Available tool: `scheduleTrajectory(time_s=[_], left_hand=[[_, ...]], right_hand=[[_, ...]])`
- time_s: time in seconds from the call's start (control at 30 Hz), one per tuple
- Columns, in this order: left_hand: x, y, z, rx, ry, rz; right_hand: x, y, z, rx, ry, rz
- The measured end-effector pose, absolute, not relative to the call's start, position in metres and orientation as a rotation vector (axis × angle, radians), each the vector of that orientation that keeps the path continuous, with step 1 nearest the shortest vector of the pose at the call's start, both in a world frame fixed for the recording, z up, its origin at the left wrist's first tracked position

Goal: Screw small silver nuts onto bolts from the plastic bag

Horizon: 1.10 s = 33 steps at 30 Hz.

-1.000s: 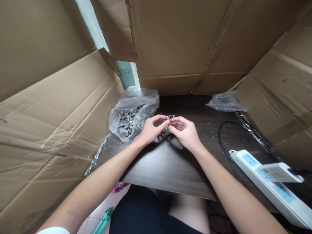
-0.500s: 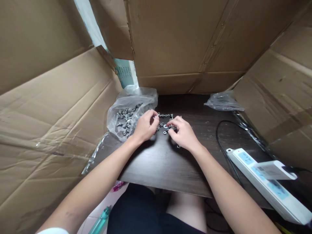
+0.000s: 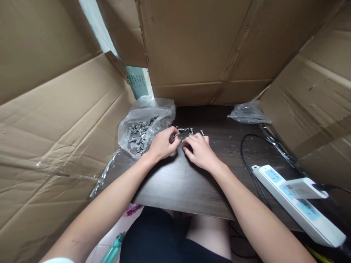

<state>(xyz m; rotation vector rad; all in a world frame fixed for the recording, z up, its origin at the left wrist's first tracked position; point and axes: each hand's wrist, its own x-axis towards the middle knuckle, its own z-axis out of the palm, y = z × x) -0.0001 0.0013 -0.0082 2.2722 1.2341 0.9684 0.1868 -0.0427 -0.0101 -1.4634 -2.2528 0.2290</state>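
Note:
My left hand (image 3: pixel 163 143) is closed in a pinch around a small silver bolt (image 3: pixel 177 134), just right of the clear plastic bag. Close beside it, my right hand (image 3: pixel 199 150) is low over the table, its fingers curled and the thumb near the fingertips. Whatever lies between those fingertips is too small or hidden to name. Small metal parts (image 3: pixel 183 129) lie in a row beyond both hands, some partly covered by them. One bolt (image 3: pixel 202 132) stands out behind my right hand's knuckles.
An open plastic bag (image 3: pixel 127 120) full of bolts (image 3: pixel 142 133) sits at the left. Another clear bag (image 3: pixel 249 113) lies at the back right. A white power strip (image 3: pixel 298 204) with a plugged-in adapter and a black cable (image 3: pixel 242 153) occupy the right. Cardboard walls (image 3: pixel 197 47) surround the dark table (image 3: pixel 181 186).
My right hand has shifted slightly left and down over the loose parts, closer to my left hand, uncovering a bolt behind it. My left hand still holds its bolt. The view has moved slightly.

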Motion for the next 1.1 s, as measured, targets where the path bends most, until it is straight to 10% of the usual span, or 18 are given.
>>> scheduleTrajectory(time_s=[1.1], left_hand=[[-0.004,0.004,-0.014,2.427,0.941,1.027]], right_hand=[[0.187,-0.031,-0.015,-1.089,-1.388,0.955]])
